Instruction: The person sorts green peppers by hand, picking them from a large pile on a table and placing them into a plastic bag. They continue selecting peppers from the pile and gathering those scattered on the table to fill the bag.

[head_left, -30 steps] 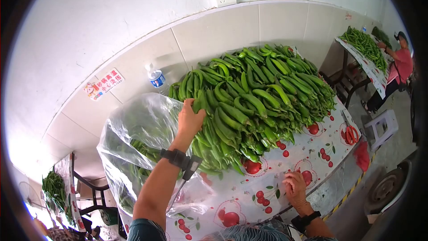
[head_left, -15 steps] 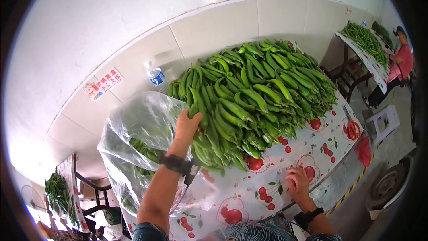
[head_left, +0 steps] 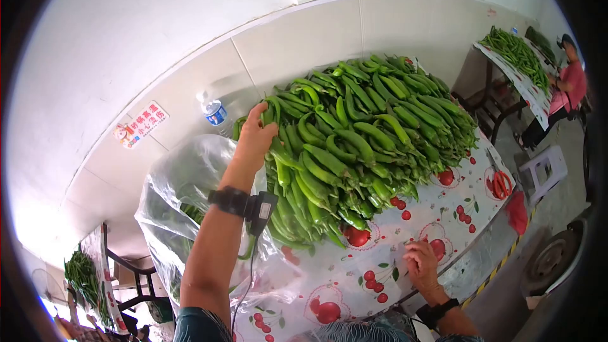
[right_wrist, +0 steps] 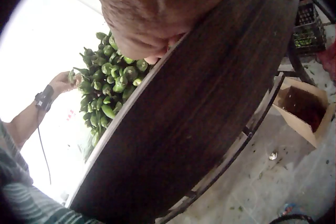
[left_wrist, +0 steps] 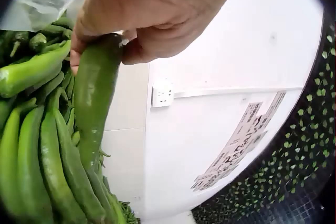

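At the left end of a large heap of long green peppers (head_left: 367,139), my left hand (head_left: 254,142) pinches one green pepper (left_wrist: 97,90) by its end between thumb and fingers. In the left wrist view that pepper overlaps others lined up side by side. A clear plastic bag (head_left: 168,183) with more green peppers inside lies left of the heap, beside my left forearm. My right hand (head_left: 422,266) rests at the table's near edge, fingers loosely bent and holding nothing. In the right wrist view its fingertips are partly hidden behind the table edge.
A water bottle (head_left: 215,114) stands by the wall behind the bag. Red-handled scissors (head_left: 501,185) lie at the right end of the cherry-patterned tablecloth (head_left: 392,234). A white stool (head_left: 544,171) stands on the floor at right. Another person (head_left: 570,85) is at a farther table.
My left hand has moved along the left end of the heap, away from my body toward the wall, with a pepper in its fingers. The right hand has stayed in place.
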Action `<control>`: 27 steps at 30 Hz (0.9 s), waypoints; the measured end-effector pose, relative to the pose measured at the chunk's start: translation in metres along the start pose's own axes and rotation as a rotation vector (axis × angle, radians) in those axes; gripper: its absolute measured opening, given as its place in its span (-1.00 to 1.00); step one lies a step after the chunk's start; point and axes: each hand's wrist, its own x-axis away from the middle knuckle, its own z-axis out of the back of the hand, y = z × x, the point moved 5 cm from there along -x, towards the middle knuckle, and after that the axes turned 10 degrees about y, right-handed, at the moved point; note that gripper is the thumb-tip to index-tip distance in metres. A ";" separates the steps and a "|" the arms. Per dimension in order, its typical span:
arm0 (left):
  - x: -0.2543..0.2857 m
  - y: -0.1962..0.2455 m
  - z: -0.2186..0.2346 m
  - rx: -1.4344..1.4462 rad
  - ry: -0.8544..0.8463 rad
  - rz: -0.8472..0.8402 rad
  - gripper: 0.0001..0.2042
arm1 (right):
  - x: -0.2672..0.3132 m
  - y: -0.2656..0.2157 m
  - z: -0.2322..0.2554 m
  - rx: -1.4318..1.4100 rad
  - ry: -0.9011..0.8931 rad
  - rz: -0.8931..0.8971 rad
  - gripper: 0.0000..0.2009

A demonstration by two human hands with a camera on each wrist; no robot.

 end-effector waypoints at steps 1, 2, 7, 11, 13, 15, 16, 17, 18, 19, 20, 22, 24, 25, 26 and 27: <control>-0.011 -0.007 -0.003 -0.120 0.003 -0.046 -0.47 | 0.001 0.000 0.000 -0.006 0.000 -0.006 -0.81; -0.028 -0.023 -0.003 -0.223 0.084 -0.125 -0.48 | 0.001 0.001 0.000 -0.013 0.001 -0.010 -0.81; -0.027 -0.024 -0.008 -0.632 0.136 -0.450 -0.57 | -0.001 0.000 0.001 -0.007 -0.006 -0.016 -0.81; -0.016 -0.012 -0.010 -0.770 -0.092 -0.279 -0.62 | -0.003 -0.002 0.001 -0.003 -0.010 -0.014 -0.81; -0.008 -0.001 -0.008 -0.842 -0.049 -0.347 -0.64 | -0.004 -0.001 0.001 -0.004 -0.011 -0.007 -0.81; 0.004 0.005 -0.010 -0.900 -0.035 -0.371 -0.64 | -0.002 -0.002 0.001 0.000 -0.010 -0.010 -0.81; 0.009 0.009 -0.013 -0.922 -0.036 -0.368 -0.63 | -0.003 -0.003 0.001 0.003 -0.004 -0.009 -0.81; 0.012 0.011 -0.014 -0.944 -0.037 -0.366 -0.61 | -0.004 -0.003 0.001 0.006 0.003 -0.007 -0.81; 0.010 0.007 -0.014 -0.918 -0.018 -0.443 -0.59 | -0.004 -0.003 0.000 0.007 0.005 -0.006 -0.81; 0.007 -0.001 -0.015 -0.890 0.000 -0.518 -0.58 | -0.003 -0.002 0.000 0.007 0.007 -0.004 -0.81; 0.004 -0.008 -0.014 -0.861 0.018 -0.593 -0.56 | -0.003 -0.002 0.000 0.009 0.008 -0.004 -0.81; 0.006 -0.001 -0.012 -0.684 -0.006 -0.270 -0.52 | -0.003 -0.002 0.000 0.004 0.014 -0.005 -0.81; 0.004 -0.004 -0.008 -0.498 0.023 -0.102 -0.51 | -0.003 -0.002 0.000 0.003 0.013 0.001 -0.82; -0.001 -0.010 -0.004 -0.401 0.063 -0.093 -0.51 | -0.002 -0.001 0.000 0.006 0.009 0.008 -0.82; -0.006 -0.016 0.002 -0.303 0.102 -0.082 -0.52 | -0.002 0.000 0.000 0.009 0.004 0.013 -0.82; -0.008 -0.018 0.006 -0.127 0.079 -0.004 -0.52 | -0.002 0.000 0.001 0.006 0.011 0.007 -0.82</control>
